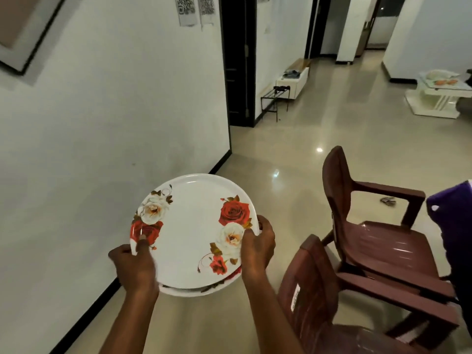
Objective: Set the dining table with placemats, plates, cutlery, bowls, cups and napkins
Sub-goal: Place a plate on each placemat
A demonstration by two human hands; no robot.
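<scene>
I carry a stack of white plates [190, 231] printed with red and white roses, held in front of me above the floor. The rim of a lower plate shows under the top one at the near edge. My left hand [135, 267] grips the left rim, thumb on top over a red rose. My right hand [258, 245] grips the right rim, thumb lying on the plate's face, fingers curled underneath. How many plates are in the stack is hidden.
Two maroon plastic armchairs [378, 251] stand close on my right. A white wall [102, 136] runs along my left. Shiny tiled floor [293, 154] stretches ahead to a shoe rack [274, 98] and a white low table [439, 98] at far right. A purple cloth [452, 221] sits at the right edge.
</scene>
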